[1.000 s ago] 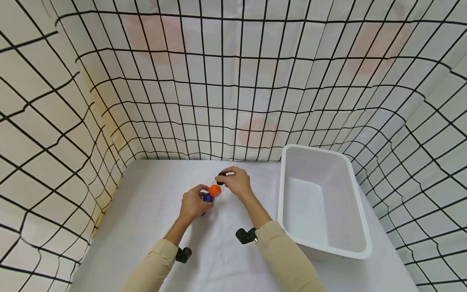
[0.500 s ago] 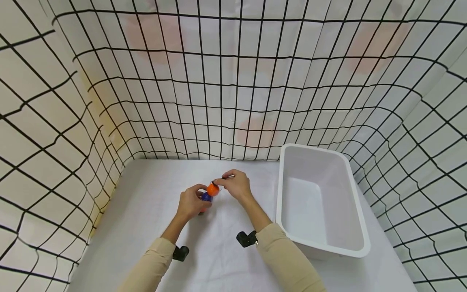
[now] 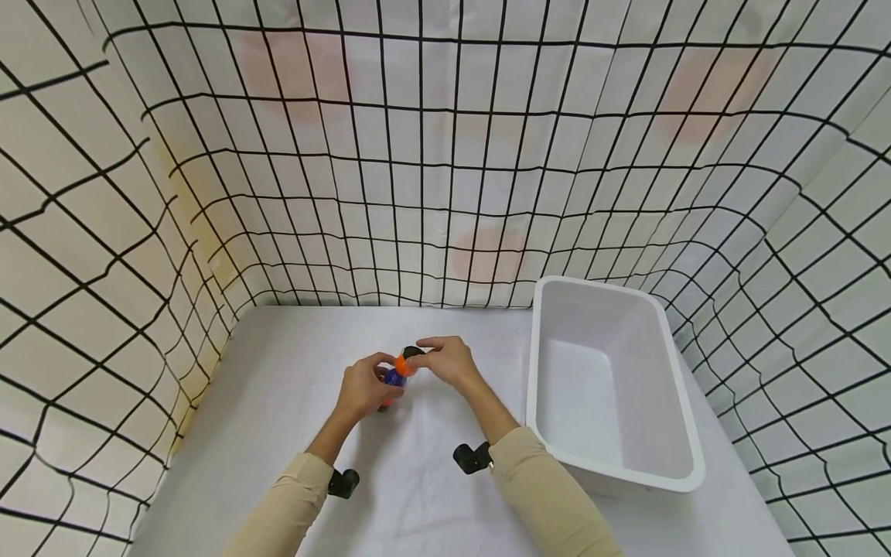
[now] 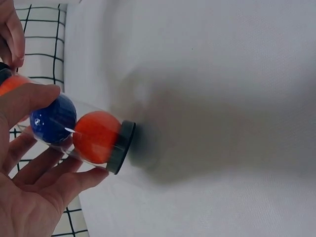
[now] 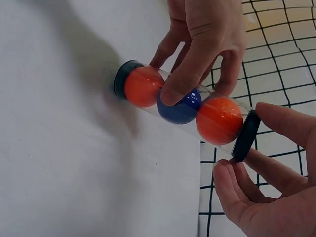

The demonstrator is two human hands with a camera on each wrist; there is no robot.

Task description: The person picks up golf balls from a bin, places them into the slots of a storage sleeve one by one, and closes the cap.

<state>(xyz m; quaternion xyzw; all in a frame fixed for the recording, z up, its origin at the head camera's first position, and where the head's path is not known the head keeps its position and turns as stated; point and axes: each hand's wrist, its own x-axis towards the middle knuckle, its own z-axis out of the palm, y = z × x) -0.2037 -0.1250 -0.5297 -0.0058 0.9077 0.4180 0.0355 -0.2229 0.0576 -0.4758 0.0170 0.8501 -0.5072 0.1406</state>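
Observation:
A clear plastic tube (image 5: 193, 128) holds a row of balls: an orange ball (image 5: 219, 121), a blue ball (image 5: 180, 109) and a second orange ball (image 5: 143, 87). My left hand (image 3: 362, 388) grips the tube around its middle, thumb over the blue ball, and tilts it above the table. A black cap (image 5: 121, 79) closes the lower end. At the upper end, my right hand (image 3: 448, 361) pinches another black cap (image 5: 246, 137) between thumb and fingers, right at the tube's mouth. In the left wrist view the upper end is partly cut off.
A deep white plastic bin (image 3: 534, 363) stands on the table to the right of the hands. White cloth (image 3: 418, 495) covers the table. Black netting (image 3: 455, 112) rises behind and at both sides. A small black camera sits on each wrist.
My right hand has brought the black cap from just beyond the tube down onto its upper end, turning it on the way. My left hand keeps its grip with little movement.

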